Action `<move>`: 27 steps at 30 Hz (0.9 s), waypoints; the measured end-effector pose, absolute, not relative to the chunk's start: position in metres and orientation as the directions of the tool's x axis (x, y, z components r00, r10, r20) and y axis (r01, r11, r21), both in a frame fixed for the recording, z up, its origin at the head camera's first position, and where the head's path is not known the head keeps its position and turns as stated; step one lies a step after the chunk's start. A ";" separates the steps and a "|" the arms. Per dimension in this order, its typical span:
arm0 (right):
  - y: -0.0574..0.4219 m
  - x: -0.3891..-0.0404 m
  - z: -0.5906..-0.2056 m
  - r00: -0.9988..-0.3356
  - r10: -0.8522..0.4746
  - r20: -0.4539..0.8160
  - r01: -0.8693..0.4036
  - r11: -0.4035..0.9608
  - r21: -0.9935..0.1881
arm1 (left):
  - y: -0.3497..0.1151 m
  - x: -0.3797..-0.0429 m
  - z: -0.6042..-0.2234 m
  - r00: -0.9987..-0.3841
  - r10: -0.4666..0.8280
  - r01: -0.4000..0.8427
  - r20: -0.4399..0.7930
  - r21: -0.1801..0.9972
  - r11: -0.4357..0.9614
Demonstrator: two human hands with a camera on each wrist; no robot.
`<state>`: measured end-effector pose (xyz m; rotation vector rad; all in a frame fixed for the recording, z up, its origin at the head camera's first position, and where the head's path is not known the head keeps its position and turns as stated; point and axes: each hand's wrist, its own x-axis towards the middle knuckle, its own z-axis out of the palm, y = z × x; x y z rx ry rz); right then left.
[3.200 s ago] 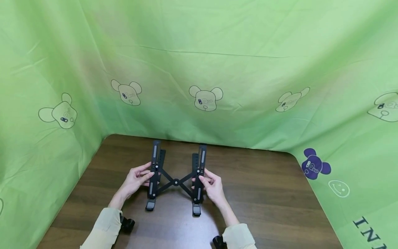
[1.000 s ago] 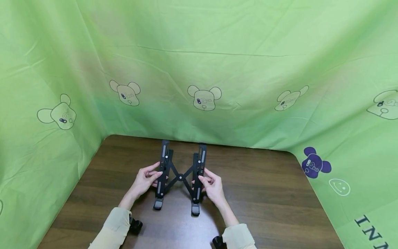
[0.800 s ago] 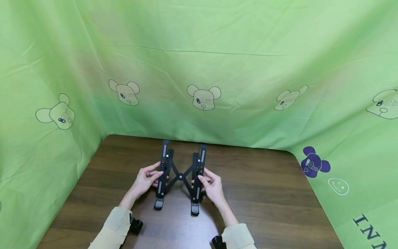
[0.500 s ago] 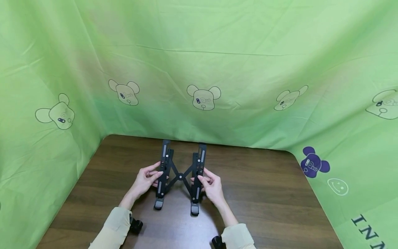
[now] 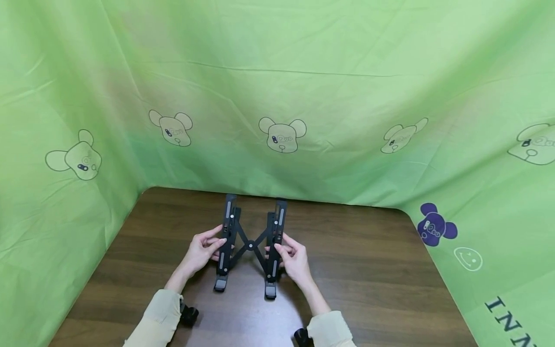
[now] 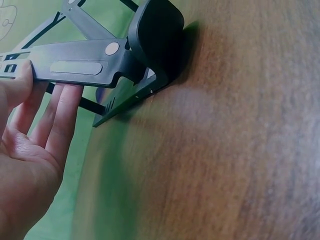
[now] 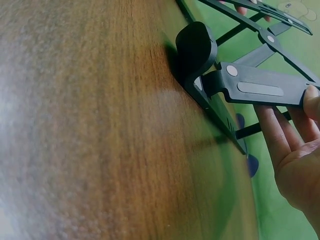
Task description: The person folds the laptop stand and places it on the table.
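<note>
A black folding laptop stand (image 5: 250, 245) stands on the table, its two long side arms joined by an X-shaped cross brace. My left hand (image 5: 202, 249) grips the left arm, thumb on top and fingers reaching underneath. On the opposite side my right hand (image 5: 296, 260) holds the right arm in the same way. The left wrist view shows the stand's upper bar (image 6: 75, 62) with a grey pad strip, raised over its base rail. A curved front lip (image 7: 196, 50) shows in the right wrist view, near the tabletop.
The brown wooden table (image 5: 368, 270) reaches back to a green cloth (image 5: 338, 159) printed with bear heads, which hangs behind it and on both sides. A black wrist camera (image 5: 189, 315) sits by the left sleeve, another (image 5: 303, 337) by the right.
Compared with about three seconds ago, my left hand has moved right with the left arm, bringing the two arms closer and narrowing the cross brace. Over the last second the stand has hardly changed.
</note>
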<state>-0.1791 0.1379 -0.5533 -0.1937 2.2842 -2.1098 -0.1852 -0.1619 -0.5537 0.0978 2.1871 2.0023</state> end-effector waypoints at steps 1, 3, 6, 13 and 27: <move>0.138 -0.179 -0.553 -0.992 -0.108 0.063 -0.072 0.077 -0.994 | -0.162 -0.185 -0.553 -0.983 0.165 -0.071 -0.085 0.993 0.093; 0.138 -0.179 -0.553 -0.992 -0.110 0.066 -0.074 0.074 -0.994 | -0.161 -0.185 -0.553 -0.983 0.164 -0.072 -0.086 0.993 0.094; 0.138 -0.179 -0.553 -0.992 -0.109 0.064 -0.073 0.074 -0.995 | -0.161 -0.184 -0.552 -0.983 0.163 -0.072 -0.087 0.992 0.099; 0.138 -0.181 -0.553 -0.994 -0.100 0.046 -0.053 0.069 -0.996 | -0.160 -0.184 -0.549 -0.984 0.153 -0.078 -0.095 0.990 0.115; 0.139 -0.181 -0.554 -0.991 -0.121 0.051 -0.059 0.058 -0.997 | -0.157 -0.184 -0.547 -0.980 0.153 -0.110 -0.124 0.989 0.100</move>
